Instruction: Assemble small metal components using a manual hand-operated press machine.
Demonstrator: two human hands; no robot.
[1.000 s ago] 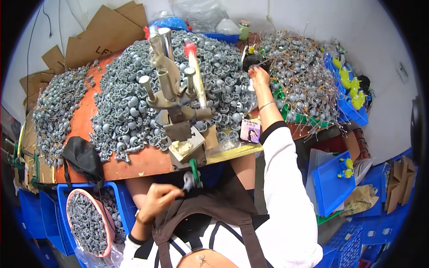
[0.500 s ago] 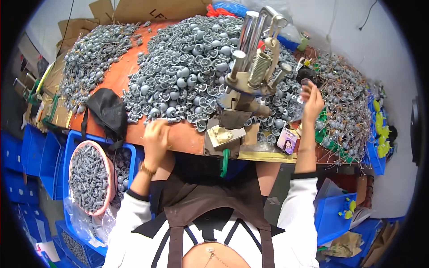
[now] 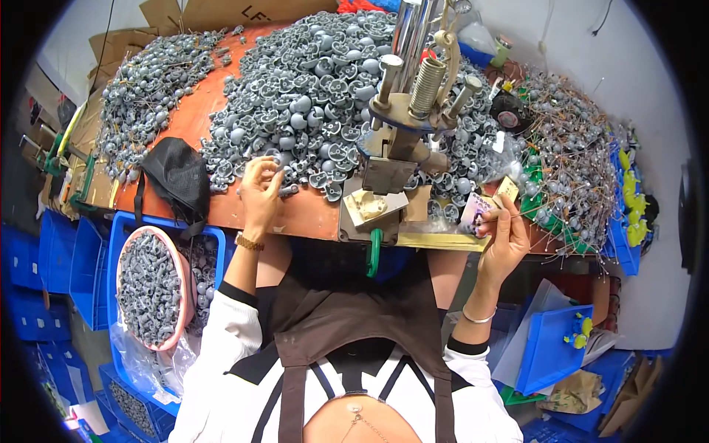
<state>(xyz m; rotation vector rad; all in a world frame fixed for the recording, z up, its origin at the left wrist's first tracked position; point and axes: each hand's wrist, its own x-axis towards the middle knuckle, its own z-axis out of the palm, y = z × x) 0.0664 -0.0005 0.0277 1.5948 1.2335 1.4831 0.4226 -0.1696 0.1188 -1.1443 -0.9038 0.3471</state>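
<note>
My left hand [image 3: 260, 193] is at the near edge of a large heap of grey plastic half-shells [image 3: 295, 111]. Its fingers are bent around a small grey plastic piece [image 3: 279, 171], partly hidden by them. At the table's front edge, my right hand [image 3: 506, 240] has its thumb and fingers closed on a small picture card [image 3: 474, 214], which looks blurred. A pale yellow panel [image 3: 507, 190] shows beside those fingertips. Between my hands stands a metal hand press [image 3: 402, 125], with a cream fixture block [image 3: 369, 207] at its base.
Wired grey parts [image 3: 569, 162] are piled at the right, more parts [image 3: 159, 96] at the far left. A black bag [image 3: 177, 181] hangs over the table edge above a pink basin [image 3: 181, 295] of small grey parts in a blue crate. A green handle [image 3: 374, 251] juts below the press.
My right hand has come down and nearer, from beside the wired pile to the picture card, which is now tilted. My left hand has shifted slightly up toward the heap.
</note>
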